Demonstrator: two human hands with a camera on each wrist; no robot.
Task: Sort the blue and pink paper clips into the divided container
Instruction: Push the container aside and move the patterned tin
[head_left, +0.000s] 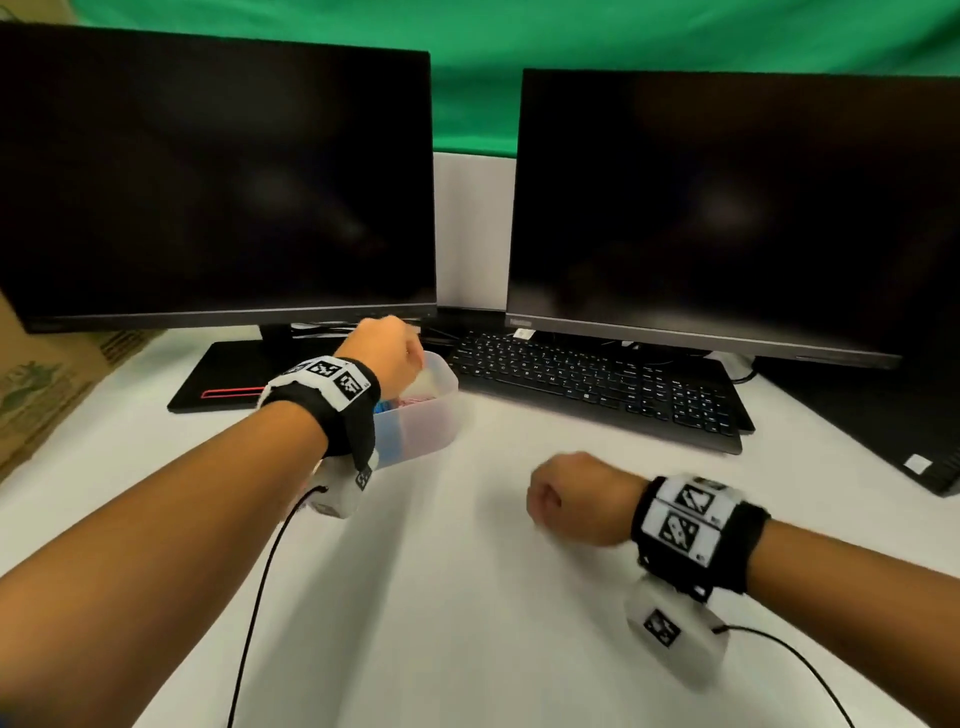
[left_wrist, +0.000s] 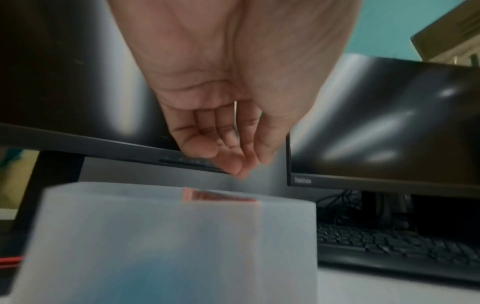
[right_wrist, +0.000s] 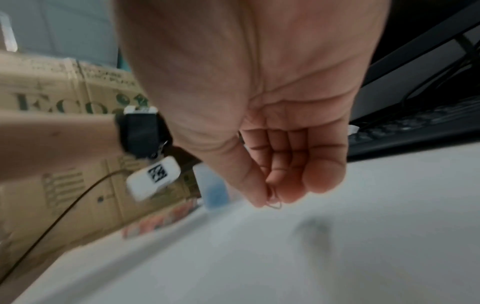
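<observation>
A translucent divided container (head_left: 439, 415) stands on the white table in front of the left monitor. Blue clips (head_left: 383, 408) and pink clips (head_left: 415, 400) show inside it; the left wrist view gives a blue tint (left_wrist: 155, 277) low and pink (left_wrist: 221, 197) at the rim. My left hand (head_left: 400, 351) hovers over the container (left_wrist: 168, 236), fingers (left_wrist: 233, 162) hanging loosely downward with nothing seen in them. Right of the container, my right hand (head_left: 558, 499) is curled just above the table. Its thumb and a finger pinch a small pale pink paper clip (right_wrist: 275, 202).
Two dark monitors (head_left: 218, 182) (head_left: 727, 208) stand at the back with a black keyboard (head_left: 597, 384) between them. A cardboard box (head_left: 47, 384) sits at the left edge and a black computer case (head_left: 893, 421) at the right. Cables (head_left: 260, 597) trail from the wrist cameras.
</observation>
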